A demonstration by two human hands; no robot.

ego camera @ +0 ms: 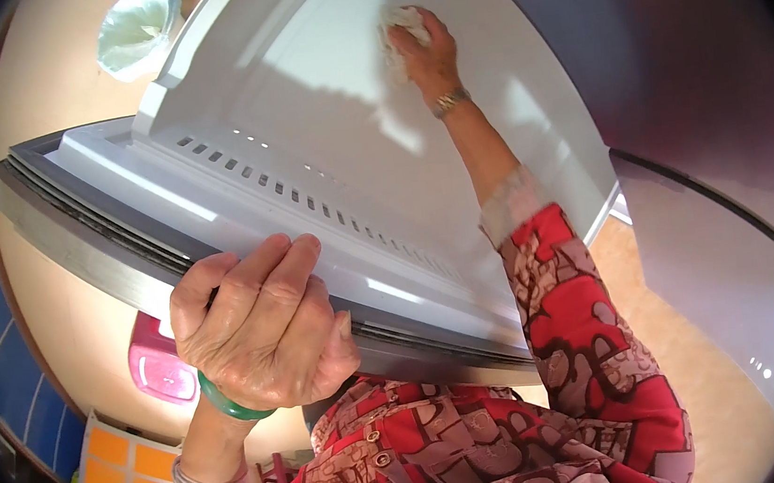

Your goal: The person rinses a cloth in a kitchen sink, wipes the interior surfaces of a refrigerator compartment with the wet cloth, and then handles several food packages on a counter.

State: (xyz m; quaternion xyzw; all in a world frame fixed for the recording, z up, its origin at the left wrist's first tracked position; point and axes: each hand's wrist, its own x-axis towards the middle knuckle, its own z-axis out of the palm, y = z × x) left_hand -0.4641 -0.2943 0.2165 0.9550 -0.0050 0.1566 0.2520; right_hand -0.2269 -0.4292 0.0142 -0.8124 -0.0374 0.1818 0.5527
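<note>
My left hand point(265, 325), with a green bangle at its wrist, grips the top edge of an open refrigerator door point(82, 234) along its dark rubber seal. The door's white inner panel point(352, 174) faces up towards me and has a row of small slots. Farther up, my right hand point(430, 49) presses a crumpled whitish cloth point(406, 24) against this panel. A metal-banded watch is on the right wrist. Part of the cloth is hidden under the fingers.
A bin lined with a pale plastic bag point(135, 34) stands on the floor at upper left. A pink plastic container point(162, 360) lies beyond the door's edge. The dark, glossy refrigerator front point(709, 207) is at right. Blue tiles point(1, 338) line the far left.
</note>
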